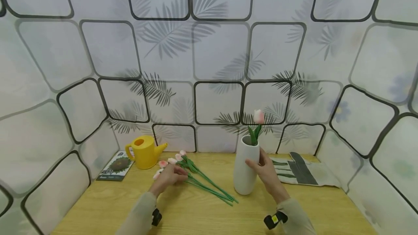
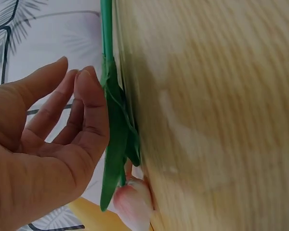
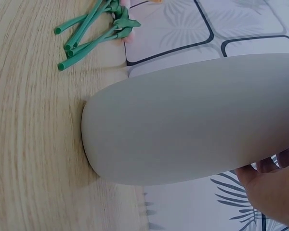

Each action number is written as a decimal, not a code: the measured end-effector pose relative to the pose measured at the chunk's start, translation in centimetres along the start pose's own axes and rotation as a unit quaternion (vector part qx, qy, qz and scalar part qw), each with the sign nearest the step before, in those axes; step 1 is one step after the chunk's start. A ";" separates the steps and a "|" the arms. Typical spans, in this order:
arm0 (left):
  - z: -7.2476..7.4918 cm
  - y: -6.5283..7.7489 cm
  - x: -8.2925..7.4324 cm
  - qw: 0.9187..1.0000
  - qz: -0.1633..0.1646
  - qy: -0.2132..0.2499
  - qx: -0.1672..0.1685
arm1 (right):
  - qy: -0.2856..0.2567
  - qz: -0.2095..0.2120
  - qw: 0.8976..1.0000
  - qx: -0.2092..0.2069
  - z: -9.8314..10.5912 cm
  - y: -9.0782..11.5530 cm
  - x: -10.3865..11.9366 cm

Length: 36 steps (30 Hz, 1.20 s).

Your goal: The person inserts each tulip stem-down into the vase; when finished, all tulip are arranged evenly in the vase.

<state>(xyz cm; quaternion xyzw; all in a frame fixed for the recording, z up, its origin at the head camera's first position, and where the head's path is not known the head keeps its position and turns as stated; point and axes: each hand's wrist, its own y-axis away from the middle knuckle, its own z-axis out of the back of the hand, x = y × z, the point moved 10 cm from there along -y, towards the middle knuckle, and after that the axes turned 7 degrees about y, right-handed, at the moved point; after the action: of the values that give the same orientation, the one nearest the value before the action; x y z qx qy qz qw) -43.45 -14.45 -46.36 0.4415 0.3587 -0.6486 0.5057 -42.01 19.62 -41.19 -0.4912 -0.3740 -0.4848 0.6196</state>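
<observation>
Sleeves (image 1: pixel 138 213) forward, left hand (image 1: pixel 168 178) over tulips (image 1: pixel 192 167)

**Pale pinks, greens and one loud yellow**

So the vase (image 1: pixel 245 173) is plain white, tulip heads (image 1: pixel 172 161) are pink fading to white, stems (image 1: pixel 209 189) green. Watering can (image 1: pixel 143 153)? Solid yellow. Tabletop (image 1: pixel 202 220) is yellowish woodgrain, sleeves (image 1: pixel 140 213) beige. Backdrop (image 1: pixel 218 53) is whitish with black and grey rounded squares plus grey leaf prints, and some bluish flowers.
</observation>
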 end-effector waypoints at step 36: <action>3.2 0.8 0.7 0.959 -0.004 0.105 -0.265 | -0.002 -0.007 1.000 0.001 -0.1 0.0 -0.2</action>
<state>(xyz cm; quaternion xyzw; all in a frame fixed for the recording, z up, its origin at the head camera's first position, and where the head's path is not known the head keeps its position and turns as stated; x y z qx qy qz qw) -43.44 -17.77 -45.87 0.3560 0.5703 -0.4827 0.5612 -42.08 19.60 -41.40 -0.4882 -0.3794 -0.4881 0.6160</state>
